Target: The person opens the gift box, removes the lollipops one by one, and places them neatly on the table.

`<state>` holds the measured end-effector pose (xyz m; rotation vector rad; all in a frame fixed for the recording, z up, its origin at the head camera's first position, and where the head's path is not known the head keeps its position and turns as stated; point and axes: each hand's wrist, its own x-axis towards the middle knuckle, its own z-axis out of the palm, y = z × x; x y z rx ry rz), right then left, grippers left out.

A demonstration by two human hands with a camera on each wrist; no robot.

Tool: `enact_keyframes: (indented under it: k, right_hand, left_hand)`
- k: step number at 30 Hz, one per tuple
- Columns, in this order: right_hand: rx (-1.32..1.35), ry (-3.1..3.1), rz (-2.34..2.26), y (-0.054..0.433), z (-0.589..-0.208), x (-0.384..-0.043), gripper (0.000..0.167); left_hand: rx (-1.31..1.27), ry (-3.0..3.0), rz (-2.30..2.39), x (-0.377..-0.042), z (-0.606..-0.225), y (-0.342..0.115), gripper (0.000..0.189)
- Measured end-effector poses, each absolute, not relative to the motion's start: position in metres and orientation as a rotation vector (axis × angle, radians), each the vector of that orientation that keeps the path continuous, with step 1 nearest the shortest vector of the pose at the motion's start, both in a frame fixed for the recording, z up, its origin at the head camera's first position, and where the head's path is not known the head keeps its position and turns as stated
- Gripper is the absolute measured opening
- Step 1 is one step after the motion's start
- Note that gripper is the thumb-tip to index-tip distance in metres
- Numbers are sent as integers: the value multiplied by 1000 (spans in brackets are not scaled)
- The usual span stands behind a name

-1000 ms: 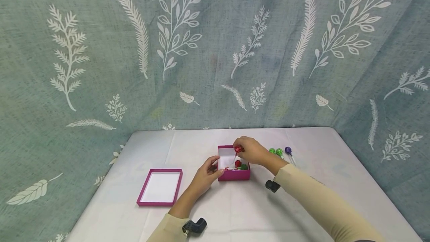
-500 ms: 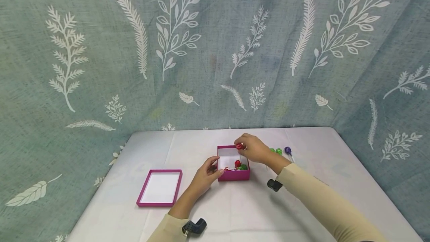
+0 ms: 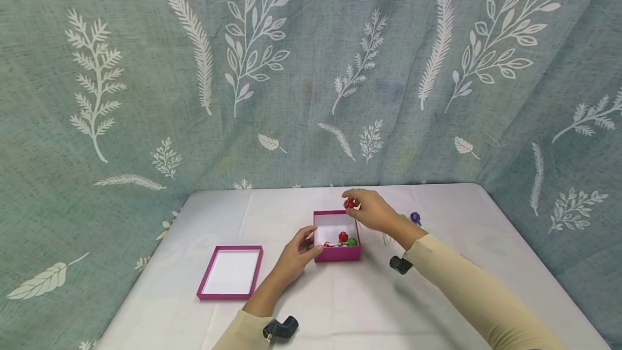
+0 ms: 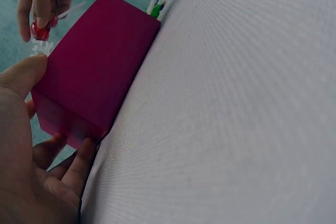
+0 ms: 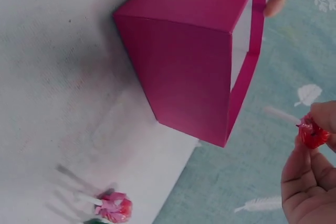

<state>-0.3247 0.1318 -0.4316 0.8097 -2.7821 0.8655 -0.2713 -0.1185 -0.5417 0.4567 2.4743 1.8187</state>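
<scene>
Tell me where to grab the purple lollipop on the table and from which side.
Pinch the purple lollipop by its round wrapped head, probably best from above: the head is its bulkiest part and shows plainly, while the stick is mostly hidden behind the right arm. The right hand pinches the red lollipop by its head too.

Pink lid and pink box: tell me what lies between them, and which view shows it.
The left hand, gripping the pink box, then white cloth between that hand and the pink lid; the head view shows it.
</scene>
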Motion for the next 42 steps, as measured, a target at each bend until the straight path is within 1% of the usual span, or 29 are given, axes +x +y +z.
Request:
enact_keyframes:
  k: [3, 6, 11, 22, 31, 42]
  right_hand:
    - [807, -2764, 892, 134, -430, -324, 28]
    - [796, -2772, 926, 138, -427, -324, 25]
    - [773, -2779, 946, 150, -424, -323, 28]
    - [703, -2751, 868, 184, -424, -323, 31]
    - [489, -2880, 972, 209, -434, -323, 43]
    - [340, -2886, 1006, 242, -442, -323, 35]
  left_hand:
    - [455, 2477, 1816, -271, -542, -118, 58]
    - [455, 2485, 1804, -271, -543, -119, 60]
    - [457, 2484, 1801, -271, -542, -118, 63]
    - [455, 2492, 1809, -274, -543, -119, 64]
    - [465, 2490, 1811, -273, -543, -119, 64]
    - [468, 2476, 1816, -275, -545, -120, 64]
